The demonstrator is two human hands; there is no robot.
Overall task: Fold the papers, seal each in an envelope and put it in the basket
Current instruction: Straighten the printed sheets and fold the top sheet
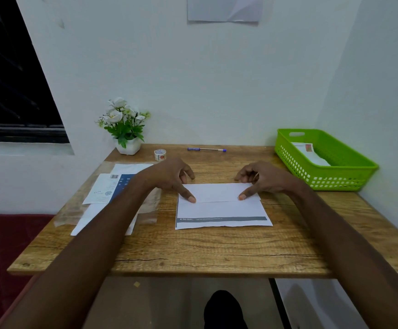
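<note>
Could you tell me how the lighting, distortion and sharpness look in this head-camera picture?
Head view: soft, even indoor light, no glare; wide-angle bending tilts the window and walls; paper and both hands sharp, its small print unreadable; basket slightly soft.

matt paper (221, 211) on rough-grained wood table (193, 248).

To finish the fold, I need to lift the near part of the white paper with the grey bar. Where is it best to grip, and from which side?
Judging by its pose, grip the white paper with the grey bar at its near corners, coming from the person's side. That edge lies free and flat on the wooden table; the far flap is already folded down.
</note>
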